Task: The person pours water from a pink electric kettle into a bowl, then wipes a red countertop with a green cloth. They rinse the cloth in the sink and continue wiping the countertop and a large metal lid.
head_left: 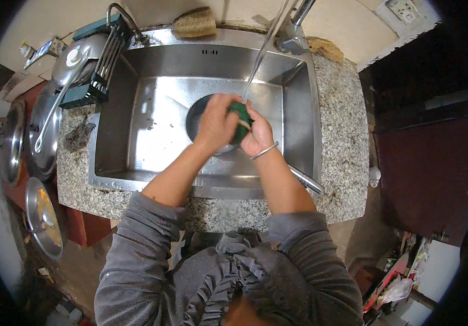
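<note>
Over a stainless steel sink (158,150), my left hand (217,122) and my right hand (260,130) are close together around a dark green scouring pad (238,122). The left hand's fingers are closed over the pad, slightly blurred. My right hand, with a metal bangle at the wrist, holds the pad's other side; a small pale piece shows between the hands, its kind unclear. A stream of water (260,57) falls from the tap just behind them. Below the hands a round metal pan or bowl (195,116) stands in the sink, partly hidden. Its handle (307,181) seems to reach over the front rim.
A green dish rack (83,95) with a lid and ladle stands at the left. Large metal lids (12,142) and a bowl with orange food remains (44,218) lie beyond it. Loofah pieces (195,23) sit behind the sink, near the faucet (293,42). Speckled granite (340,163) surrounds the sink.
</note>
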Tool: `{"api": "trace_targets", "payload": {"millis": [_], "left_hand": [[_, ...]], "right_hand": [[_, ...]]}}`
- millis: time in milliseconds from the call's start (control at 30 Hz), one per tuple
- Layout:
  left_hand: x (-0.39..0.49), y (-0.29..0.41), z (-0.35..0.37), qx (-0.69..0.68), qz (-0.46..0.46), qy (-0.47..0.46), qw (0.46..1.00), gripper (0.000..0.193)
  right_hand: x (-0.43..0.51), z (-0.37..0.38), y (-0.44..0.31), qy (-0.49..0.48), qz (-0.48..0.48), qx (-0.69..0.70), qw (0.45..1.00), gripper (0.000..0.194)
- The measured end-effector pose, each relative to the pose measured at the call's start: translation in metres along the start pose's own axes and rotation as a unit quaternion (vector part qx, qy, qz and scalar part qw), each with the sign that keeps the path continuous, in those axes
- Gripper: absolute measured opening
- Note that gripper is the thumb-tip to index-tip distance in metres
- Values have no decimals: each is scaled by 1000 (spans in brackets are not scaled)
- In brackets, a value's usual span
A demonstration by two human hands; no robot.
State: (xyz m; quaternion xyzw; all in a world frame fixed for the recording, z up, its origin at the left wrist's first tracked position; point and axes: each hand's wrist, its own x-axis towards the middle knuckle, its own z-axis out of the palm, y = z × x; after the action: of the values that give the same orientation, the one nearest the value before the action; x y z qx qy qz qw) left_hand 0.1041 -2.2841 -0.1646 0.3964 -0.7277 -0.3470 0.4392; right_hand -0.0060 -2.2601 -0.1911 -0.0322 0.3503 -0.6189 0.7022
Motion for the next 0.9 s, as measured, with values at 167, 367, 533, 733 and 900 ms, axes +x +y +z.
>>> {"api": "trace_targets", "payload": {"millis": [167, 367, 533, 733, 900], "left_hand": [[0, -27, -27, 203, -83, -66, 973, 29], [-42, -3, -6, 186, -228, -352, 888, 30], [-72, -21, 55, 50, -294, -278, 913, 56], [-49, 14, 22, -125, -488, -254, 826, 71], [-42, 4, -6, 14, -493, -312, 812, 71]], "right_hand": [[-38, -20, -54, 4, -86, -539, 838, 35], [-83, -73, -100, -32, 49, -889, 455, 39], [-96, -68, -81, -162, 121, -743, 638, 39], [-114, -50, -41, -251, 66, -602, 755, 37], [-118, -48, -39, -246, 4, -661, 708, 35]]}}
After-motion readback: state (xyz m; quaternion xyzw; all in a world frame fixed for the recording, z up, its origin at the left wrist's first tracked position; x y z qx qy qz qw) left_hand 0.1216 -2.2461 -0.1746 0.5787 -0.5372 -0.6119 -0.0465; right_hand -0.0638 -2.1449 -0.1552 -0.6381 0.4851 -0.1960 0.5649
